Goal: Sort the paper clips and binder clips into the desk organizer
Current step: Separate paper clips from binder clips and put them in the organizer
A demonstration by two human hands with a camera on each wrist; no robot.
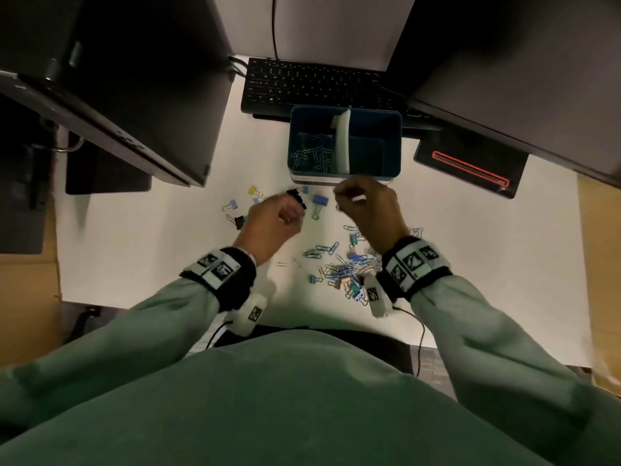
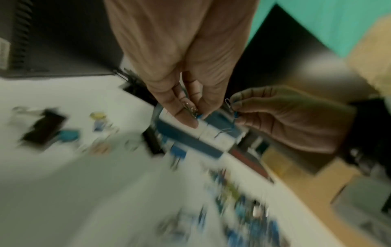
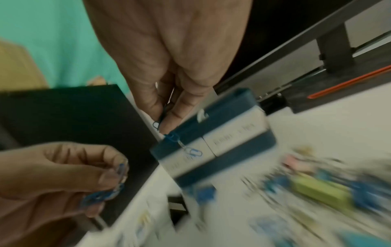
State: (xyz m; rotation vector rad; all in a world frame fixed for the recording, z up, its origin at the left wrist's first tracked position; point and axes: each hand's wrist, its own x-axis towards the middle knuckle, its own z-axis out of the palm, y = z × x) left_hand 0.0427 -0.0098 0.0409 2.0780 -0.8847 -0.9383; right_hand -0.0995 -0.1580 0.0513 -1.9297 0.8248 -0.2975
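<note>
Here both hands hover before the desk organizer [image 1: 346, 142], left hand [image 1: 274, 218] and right hand [image 1: 369, 205] each pinching paper clips [image 3: 169, 137].

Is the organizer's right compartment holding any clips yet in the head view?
No: the right compartment of the organizer shows a bare blue floor, while paper clips lie only in the left one.
</note>
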